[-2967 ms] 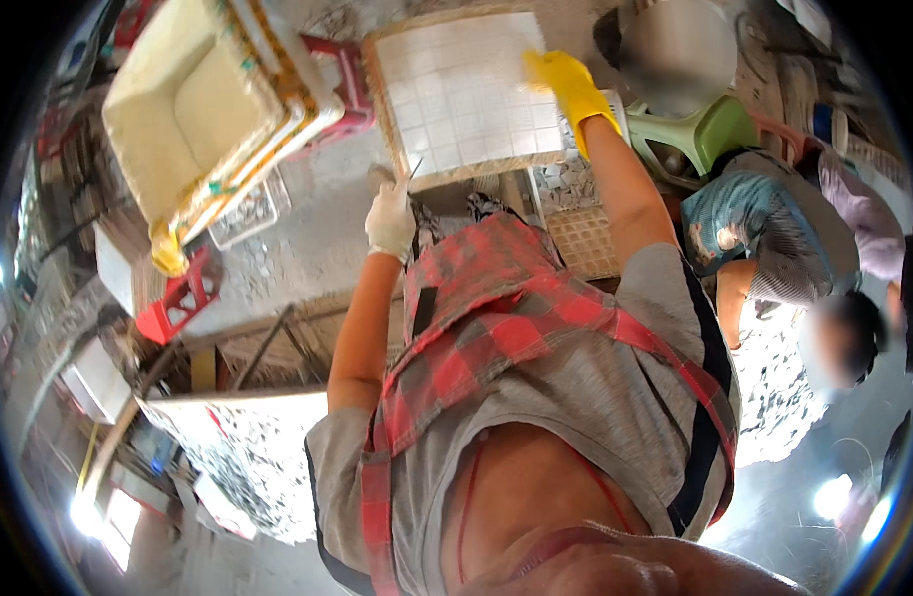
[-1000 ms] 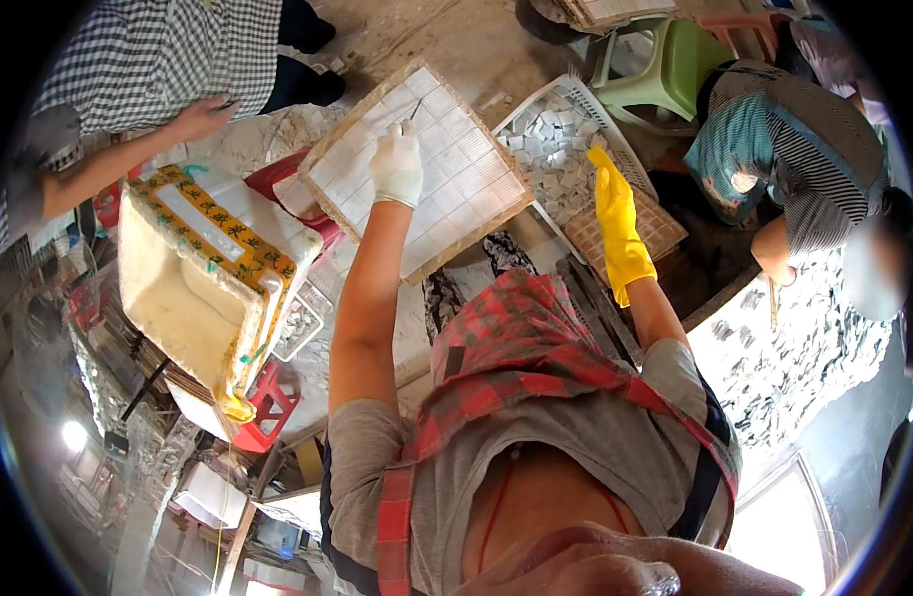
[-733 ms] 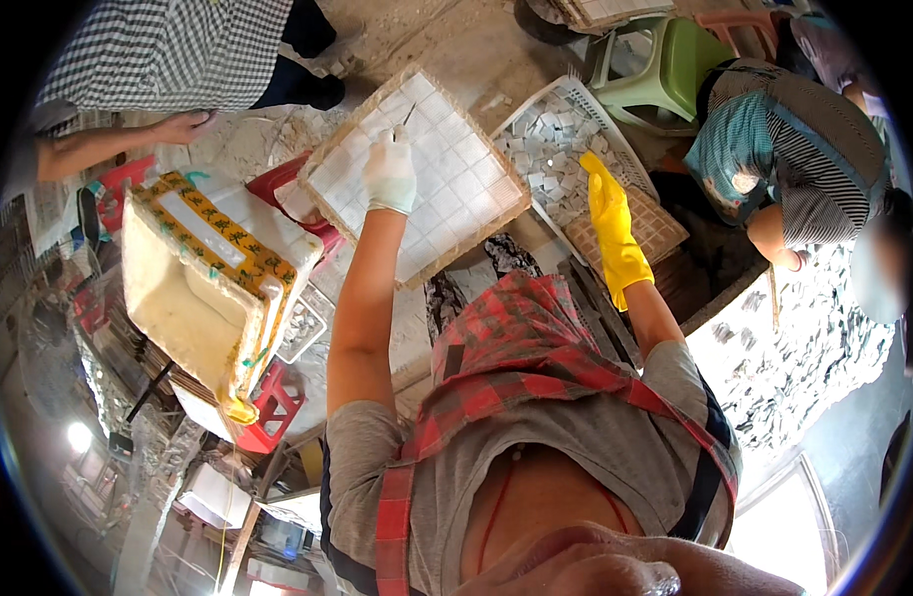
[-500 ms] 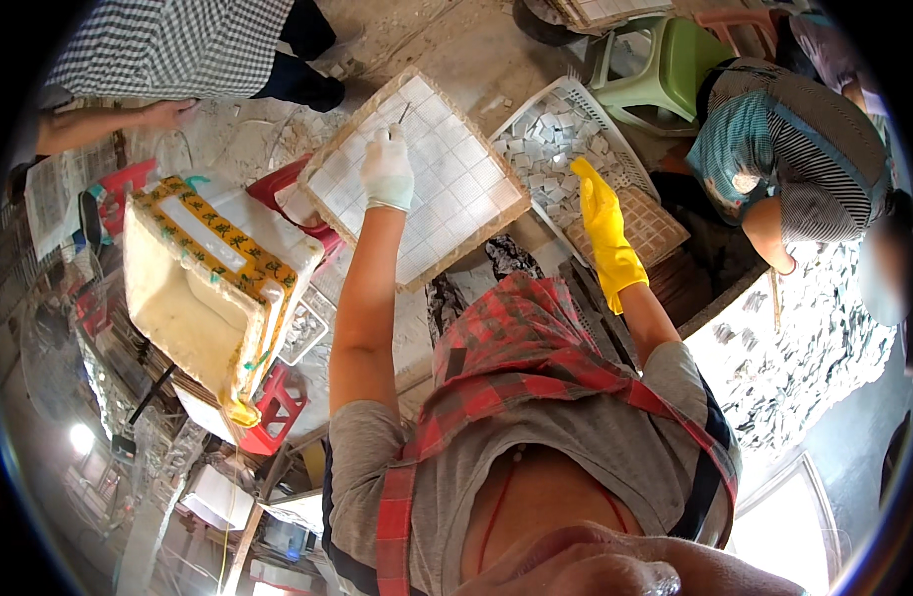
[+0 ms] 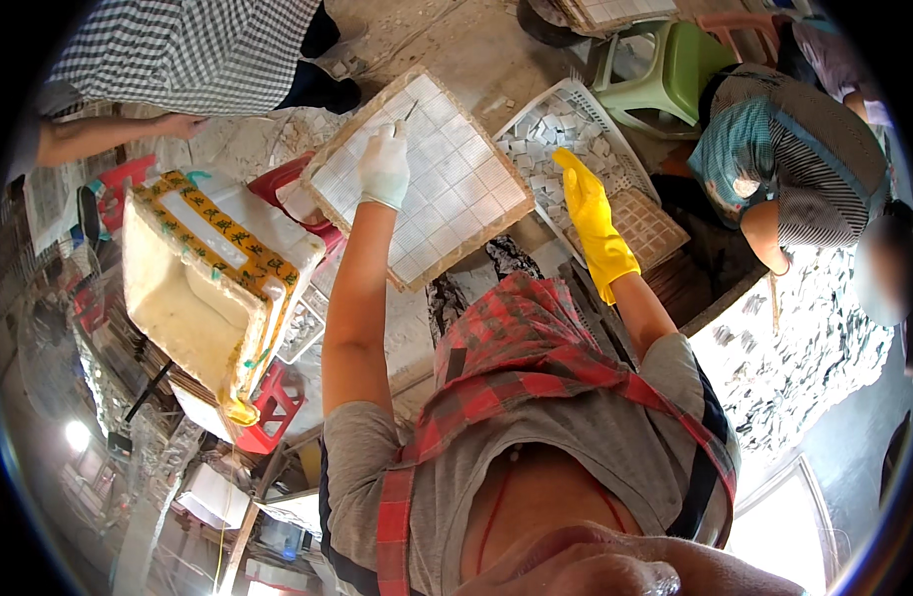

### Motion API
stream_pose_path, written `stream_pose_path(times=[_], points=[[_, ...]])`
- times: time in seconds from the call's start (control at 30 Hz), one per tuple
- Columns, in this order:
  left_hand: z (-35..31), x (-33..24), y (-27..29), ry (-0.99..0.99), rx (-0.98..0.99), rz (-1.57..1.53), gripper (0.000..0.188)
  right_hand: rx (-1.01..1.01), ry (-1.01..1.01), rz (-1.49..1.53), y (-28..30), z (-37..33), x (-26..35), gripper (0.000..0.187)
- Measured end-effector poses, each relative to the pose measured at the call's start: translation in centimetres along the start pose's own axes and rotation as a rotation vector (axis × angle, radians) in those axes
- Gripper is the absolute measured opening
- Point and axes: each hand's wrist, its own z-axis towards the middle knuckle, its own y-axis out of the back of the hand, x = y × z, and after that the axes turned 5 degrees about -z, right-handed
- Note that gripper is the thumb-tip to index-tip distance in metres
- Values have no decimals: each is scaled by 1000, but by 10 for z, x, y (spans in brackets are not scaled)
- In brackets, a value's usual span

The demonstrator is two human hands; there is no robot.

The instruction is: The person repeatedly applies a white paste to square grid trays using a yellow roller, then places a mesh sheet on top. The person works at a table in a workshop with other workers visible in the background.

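Observation:
My left hand [image 5: 385, 169], in a white glove, is closed over a square tile panel [image 5: 447, 233]. A thin, dark, pointed tool [image 5: 412, 110] sticks out from its fingertips toward the panel's far corner; its exact kind is too small to tell. Pale square tiles in a grid cover the panel, inside a rough brown border. My right hand [image 5: 594, 223], in a yellow rubber glove, hovers by a white plastic basket [image 5: 630, 139] of loose tile pieces [image 5: 566, 131]. Its fingers stretch out with no held thing visible. Below the basket's near end lies a brown gridded tray [image 5: 643, 226].
A foam box [image 5: 193, 318] with yellow tape stands at left, near red stools [image 5: 275, 407]. Behind the basket is a green stool [image 5: 665, 74]. One person [image 5: 183, 60] stands at far left; another [image 5: 794, 149] bends over a bright, fragment-covered surface [image 5: 804, 338] at right.
My right hand has shifted slightly left and its fingers have changed pose. My left hand stays over the panel with the tool. The person at far left has moved a little to the right.

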Motion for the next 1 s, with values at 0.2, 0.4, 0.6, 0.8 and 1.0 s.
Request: stream_pose_path(times=[0.2,0.4,0.6,0.8,1.0], points=[[0,13,-7,-43,11,-28,43,14,-2,67,-15,3,2,40],[-3,15,-15,92,-129,-249,34,-30,37,2,-10,13,27,33],[-63,-26,-30,255,-226,-497,32,-32,-18,-68,13,10,20,38],[-156,-115,-5,220,206,-412,27,-15,-45,-34,16,5,21,42],[-178,-109,-39,327,96,-553,30,35,-13,-5,9,-5,24,45]])
